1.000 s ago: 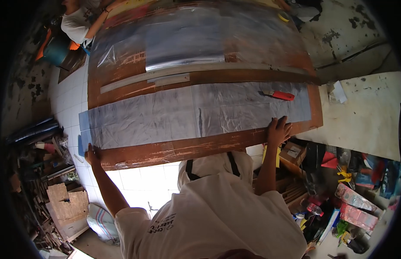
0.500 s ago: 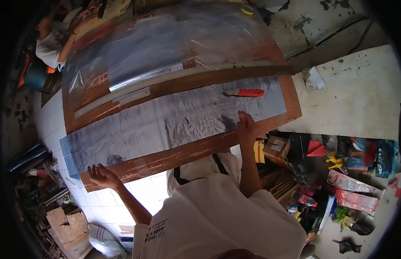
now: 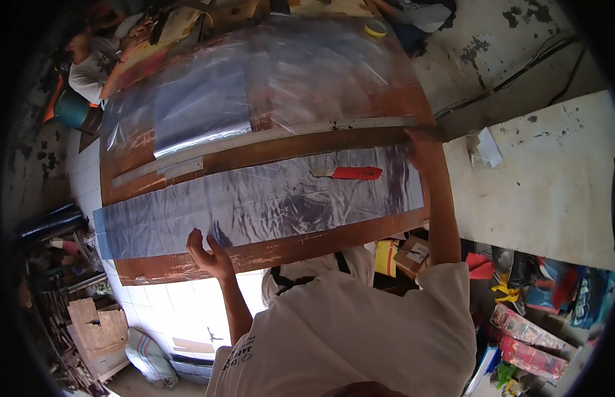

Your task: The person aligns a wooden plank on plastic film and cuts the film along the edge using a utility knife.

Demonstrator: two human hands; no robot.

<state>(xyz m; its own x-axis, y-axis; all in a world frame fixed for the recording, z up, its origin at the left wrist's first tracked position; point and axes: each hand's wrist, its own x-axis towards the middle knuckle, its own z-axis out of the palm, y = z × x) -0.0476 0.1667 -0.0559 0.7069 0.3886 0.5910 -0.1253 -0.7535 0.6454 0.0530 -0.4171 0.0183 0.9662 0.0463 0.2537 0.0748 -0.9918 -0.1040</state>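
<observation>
Your left hand is hovering at the near edge of a long greyish film strip, palm unclenched, thumb standing apart from the fingers; whether it is touching the film you cannot tell from this view. Your right hand is reaching to the strip's far right corner, where its fingers are meeting the end of a brown bar; whether they are gripping it, you cannot tell.

The film strip is lying lengthwise across the near part of the brown counter, its left end overhanging the side. A red-handled cutter is resting on it, right of the middle, blade pointing left. Beyond the film, the bar and a pale straightedge are running side by side. Shiny plastic sheeting is covering the far half, and a yellow tape roll is sitting near the far right corner.
</observation>
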